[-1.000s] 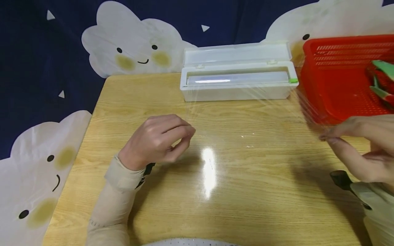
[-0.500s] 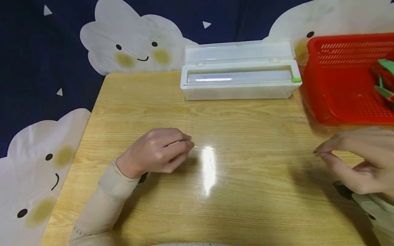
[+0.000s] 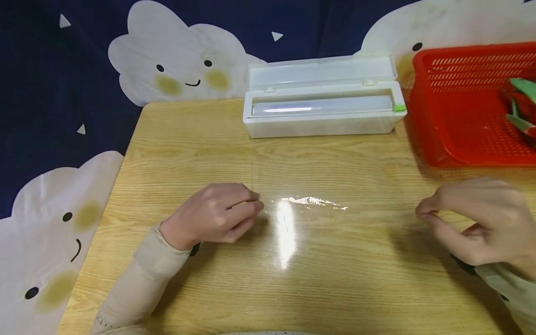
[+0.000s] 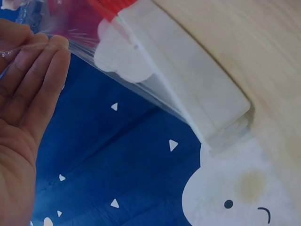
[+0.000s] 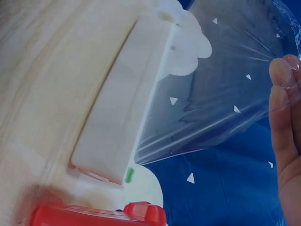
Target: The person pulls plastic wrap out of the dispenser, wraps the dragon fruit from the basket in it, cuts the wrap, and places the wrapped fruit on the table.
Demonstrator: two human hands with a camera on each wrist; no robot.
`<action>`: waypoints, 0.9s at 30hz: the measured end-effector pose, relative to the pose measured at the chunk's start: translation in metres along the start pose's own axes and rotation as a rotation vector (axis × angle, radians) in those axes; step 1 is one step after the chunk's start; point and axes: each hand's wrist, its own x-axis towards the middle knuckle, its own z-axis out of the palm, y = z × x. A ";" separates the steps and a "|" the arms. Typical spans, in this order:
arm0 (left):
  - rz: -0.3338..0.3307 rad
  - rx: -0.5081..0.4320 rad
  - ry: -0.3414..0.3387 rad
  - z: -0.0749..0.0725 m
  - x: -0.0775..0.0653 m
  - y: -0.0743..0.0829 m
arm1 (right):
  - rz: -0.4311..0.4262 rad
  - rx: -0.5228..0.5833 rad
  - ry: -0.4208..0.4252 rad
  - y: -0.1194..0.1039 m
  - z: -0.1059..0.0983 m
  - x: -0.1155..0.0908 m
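Clear cling film [image 5: 211,108] stretches from a white dispenser box [image 3: 322,125] toward both hands. Inside the box lies the film roll [image 3: 322,106], and the lid [image 3: 322,73] is raised at the back. On the left, the left hand [image 3: 217,214] pinches the film's near edge between thumb and fingers. The right hand [image 3: 481,223], slightly blurred, pinches the opposite end of that edge. Both hands are above the wooden table [image 3: 188,139], in front of the box. Bright glints [image 3: 314,201] mark the film between them; most of it is hard to see in the head view.
A red plastic basket [image 3: 465,121] stands to the right of the box, holding something red and green [image 3: 523,107]. Behind the table hangs a dark blue cloth [image 3: 301,14] with white clouds. A pale speckled rim [image 3: 268,332] shows at the bottom edge.
Both hands have come nearer the person, away from the box, drawing the film out. The right hand has also shifted leftward. The box stays in place.
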 end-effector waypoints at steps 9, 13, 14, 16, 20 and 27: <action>0.011 -0.008 -0.009 0.011 -0.009 0.002 | 0.017 -0.047 -0.001 -0.009 0.011 0.007; 0.006 -0.014 -0.031 0.014 -0.011 0.003 | 0.000 -0.017 -0.014 -0.007 0.014 0.007; 0.004 -0.017 -0.036 0.014 -0.011 0.004 | -0.002 -0.016 -0.019 -0.007 0.014 0.006; 0.003 -0.023 -0.046 0.015 -0.012 0.004 | -0.005 -0.017 -0.032 -0.006 0.015 0.003; 0.000 -0.028 -0.061 0.017 -0.013 0.005 | -0.012 -0.016 -0.051 -0.004 0.016 -0.003; -0.001 -0.039 -0.077 0.020 -0.016 0.007 | -0.016 0.010 -0.077 0.000 0.017 -0.013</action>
